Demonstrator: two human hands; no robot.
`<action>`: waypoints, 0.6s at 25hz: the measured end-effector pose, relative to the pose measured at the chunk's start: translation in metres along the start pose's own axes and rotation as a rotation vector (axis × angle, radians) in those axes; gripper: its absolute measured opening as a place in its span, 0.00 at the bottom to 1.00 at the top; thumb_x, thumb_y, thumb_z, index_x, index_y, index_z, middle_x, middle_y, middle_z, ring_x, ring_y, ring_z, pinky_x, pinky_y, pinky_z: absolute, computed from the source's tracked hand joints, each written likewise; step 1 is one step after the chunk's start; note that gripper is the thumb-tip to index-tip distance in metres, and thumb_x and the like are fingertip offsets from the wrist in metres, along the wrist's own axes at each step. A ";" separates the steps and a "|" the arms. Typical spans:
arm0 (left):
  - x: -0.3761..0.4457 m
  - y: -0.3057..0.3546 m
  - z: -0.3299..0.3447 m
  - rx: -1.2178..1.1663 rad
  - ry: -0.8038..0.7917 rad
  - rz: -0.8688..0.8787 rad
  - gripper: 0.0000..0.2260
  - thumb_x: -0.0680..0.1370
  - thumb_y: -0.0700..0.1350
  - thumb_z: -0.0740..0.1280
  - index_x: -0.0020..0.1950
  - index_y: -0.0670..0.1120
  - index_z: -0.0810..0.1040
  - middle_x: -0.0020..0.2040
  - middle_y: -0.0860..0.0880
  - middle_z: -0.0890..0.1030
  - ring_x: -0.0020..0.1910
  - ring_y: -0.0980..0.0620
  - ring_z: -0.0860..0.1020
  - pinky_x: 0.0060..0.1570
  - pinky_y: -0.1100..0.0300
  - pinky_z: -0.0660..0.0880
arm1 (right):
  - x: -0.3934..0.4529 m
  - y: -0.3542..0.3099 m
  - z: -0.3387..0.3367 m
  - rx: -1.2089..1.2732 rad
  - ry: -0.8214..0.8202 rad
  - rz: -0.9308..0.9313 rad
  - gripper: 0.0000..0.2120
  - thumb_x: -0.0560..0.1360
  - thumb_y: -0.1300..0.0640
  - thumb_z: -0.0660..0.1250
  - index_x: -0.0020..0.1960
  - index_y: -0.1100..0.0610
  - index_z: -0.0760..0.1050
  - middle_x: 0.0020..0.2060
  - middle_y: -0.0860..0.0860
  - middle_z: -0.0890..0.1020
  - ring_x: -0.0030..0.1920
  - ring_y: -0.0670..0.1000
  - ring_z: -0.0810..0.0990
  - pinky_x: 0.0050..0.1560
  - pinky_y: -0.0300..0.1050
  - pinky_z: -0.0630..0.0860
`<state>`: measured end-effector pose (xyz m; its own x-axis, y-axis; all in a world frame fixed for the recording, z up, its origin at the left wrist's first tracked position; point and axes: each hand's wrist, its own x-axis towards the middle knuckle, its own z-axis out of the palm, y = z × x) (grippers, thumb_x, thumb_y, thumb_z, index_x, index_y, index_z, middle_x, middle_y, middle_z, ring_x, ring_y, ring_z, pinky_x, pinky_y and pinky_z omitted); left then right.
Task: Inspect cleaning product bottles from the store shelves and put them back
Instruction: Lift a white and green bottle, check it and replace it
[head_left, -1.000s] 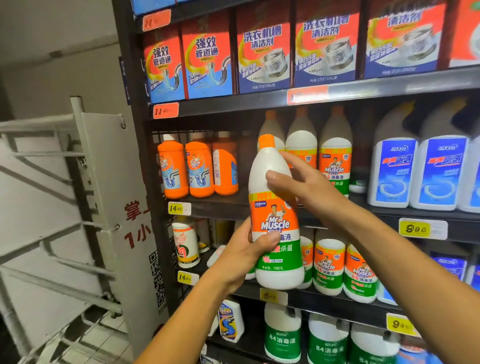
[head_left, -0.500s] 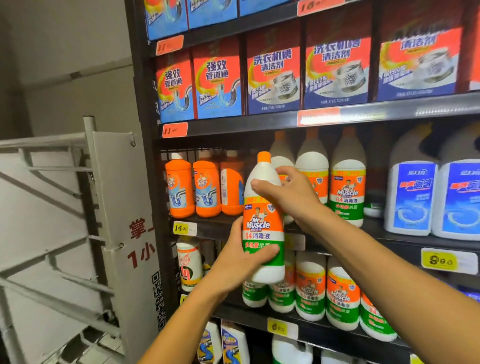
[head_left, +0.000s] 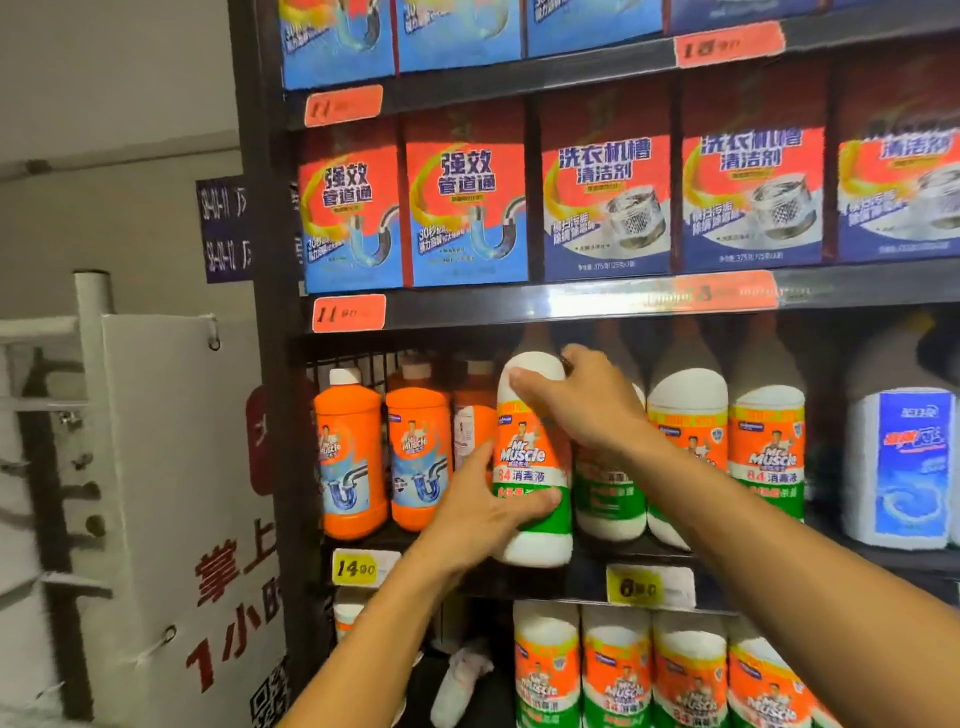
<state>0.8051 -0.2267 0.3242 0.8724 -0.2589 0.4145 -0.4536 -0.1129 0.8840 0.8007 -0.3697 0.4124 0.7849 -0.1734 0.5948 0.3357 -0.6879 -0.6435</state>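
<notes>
**Mr Muscle bottle upright at the shelf edge, both hands on it**

Head view: the white bottle (head_left: 532, 462) stands upright, its long axis vertical, neck toward the shelf above and base down at the front edge of the middle shelf (head_left: 571, 577). Whether the base rests on the shelf or sits just above it cannot be told. Its label faces the camera: an orange band with a cartoon figure and "Mr Muscle" in white, a white strip reading "84" with Chinese characters, then a green band. The shoulder and the foot of the bottle are plain white; the cap is lost in the shadow under the upper shelf.

The left hand (head_left: 480, 512) grips the lower body from the left, its thumb curled across the green band and its fingers wrapped behind. The right hand (head_left: 587, 405) holds the shoulder from the right, thumb on the front of the white dome and fingers curled round the far side.

The bottle sits between the orange drain-cleaner bottles (head_left: 387, 452) on its left and a row of matching white bottles (head_left: 727, 447) on its right, just beside the nearest of them. More of the same bottles (head_left: 654, 670) fill the shelf below. Yellow price tags (head_left: 649, 587) line the shelf edge. Orange-and-blue boxes (head_left: 605, 202) stand on the shelf above, and a white sign panel (head_left: 176, 493) with red characters hangs at the left.
</notes>
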 end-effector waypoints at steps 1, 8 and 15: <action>0.008 -0.002 -0.002 0.013 -0.011 0.016 0.25 0.69 0.41 0.79 0.60 0.57 0.73 0.52 0.56 0.83 0.48 0.61 0.83 0.45 0.68 0.79 | 0.001 -0.003 0.000 -0.049 0.033 -0.010 0.30 0.72 0.38 0.69 0.67 0.54 0.71 0.62 0.54 0.80 0.57 0.57 0.80 0.54 0.51 0.77; 0.035 -0.023 0.007 0.282 0.062 0.118 0.29 0.59 0.53 0.81 0.57 0.58 0.75 0.50 0.59 0.84 0.49 0.59 0.82 0.50 0.57 0.78 | -0.002 -0.005 0.005 -0.182 0.071 0.015 0.28 0.72 0.43 0.71 0.66 0.54 0.68 0.60 0.54 0.80 0.54 0.58 0.79 0.49 0.50 0.76; 0.040 -0.041 0.016 0.482 0.221 0.252 0.37 0.64 0.58 0.78 0.69 0.53 0.67 0.58 0.54 0.73 0.57 0.50 0.74 0.52 0.53 0.75 | -0.001 0.006 0.018 -0.162 0.142 -0.102 0.31 0.74 0.47 0.72 0.72 0.57 0.67 0.66 0.55 0.77 0.63 0.57 0.77 0.53 0.46 0.72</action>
<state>0.8554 -0.2473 0.3007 0.7208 -0.1346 0.6799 -0.6384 -0.5111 0.5756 0.8115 -0.3611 0.3987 0.6665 -0.1869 0.7217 0.3120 -0.8093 -0.4977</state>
